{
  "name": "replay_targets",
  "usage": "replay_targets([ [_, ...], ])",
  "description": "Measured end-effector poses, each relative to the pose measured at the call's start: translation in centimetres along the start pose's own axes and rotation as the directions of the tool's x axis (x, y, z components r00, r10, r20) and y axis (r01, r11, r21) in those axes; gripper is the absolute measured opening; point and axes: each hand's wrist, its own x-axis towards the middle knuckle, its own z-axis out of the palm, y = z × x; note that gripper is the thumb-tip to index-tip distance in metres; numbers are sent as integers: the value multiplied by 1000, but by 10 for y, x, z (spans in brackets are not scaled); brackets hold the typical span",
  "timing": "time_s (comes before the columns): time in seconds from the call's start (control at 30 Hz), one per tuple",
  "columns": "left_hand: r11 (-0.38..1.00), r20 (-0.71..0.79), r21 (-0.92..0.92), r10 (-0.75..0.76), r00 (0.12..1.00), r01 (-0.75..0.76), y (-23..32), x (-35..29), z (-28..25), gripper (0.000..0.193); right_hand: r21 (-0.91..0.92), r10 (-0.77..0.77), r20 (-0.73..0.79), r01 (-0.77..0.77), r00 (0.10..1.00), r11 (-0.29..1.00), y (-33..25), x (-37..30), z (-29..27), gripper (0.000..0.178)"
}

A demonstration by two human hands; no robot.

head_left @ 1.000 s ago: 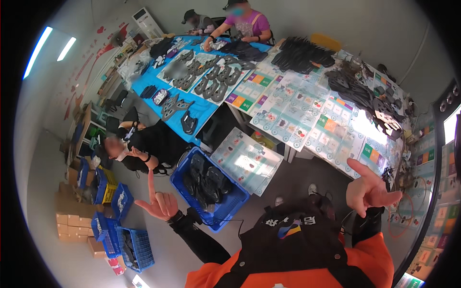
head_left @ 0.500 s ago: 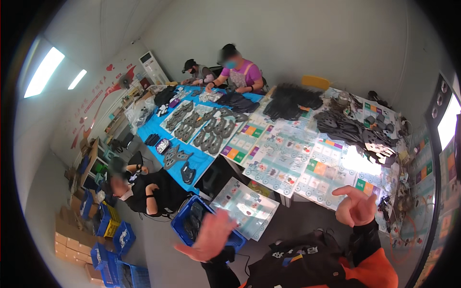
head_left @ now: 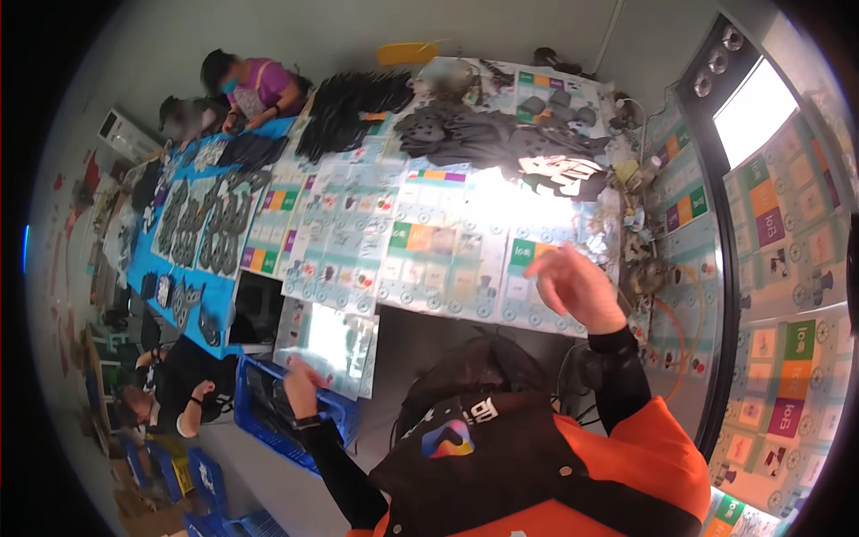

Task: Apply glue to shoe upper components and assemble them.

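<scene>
My left hand is over the rim of a blue plastic crate, beside a low patterned panel. It is slightly blurred; its fingers look apart and no held thing shows. Dark items lie inside the crate, partly hidden by my hand. My right hand hovers above the near edge of the large table, fingers loosely spread and pointing left, with nothing in them. A sheet patterned with colour blocks and wheels covers that table. Farther back lie a heap of dark grey flat pieces and black strips.
On the left, a blue-covered table bears rows of grey shaped parts. Behind it a person in purple works beside another person. A seated person in black is at the lower left. Cables and clutter line the right table edge.
My view has swung right, moving the tables leftward in the picture. My left hand has come down to the crate's rim. My right hand has reached forward over the table edge.
</scene>
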Motion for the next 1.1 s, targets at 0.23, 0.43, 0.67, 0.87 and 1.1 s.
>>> replay_targets([
  [0.23, 603, 840, -171, -324, 435, 779, 29, -190, 150, 40, -909, -392, -394, -288, 831, 302, 121, 148, -279, 50],
  [0.43, 45, 830, 81, -556, -43, 996, 62, -335, 145, 44, -888, -295, -373, -430, 880, -160, 129, 292, -432, 56],
  [0.67, -292, 665, -313, -746, -11, 904, 120, -375, 125, 39, -736, -307, -529, -608, 791, -298, 115, 346, -379, 51],
  [0.87, -254, 727, -251, -686, 8, 934, 138, -366, 136, 35, -712, -332, -548, -636, 768, -296, 106, 346, -362, 48],
  [1.1, 101, 705, -141, -688, 172, 985, 102, -338, 142, 35, -732, -420, -524, -644, 741, -222, 98, 327, -347, 45],
])
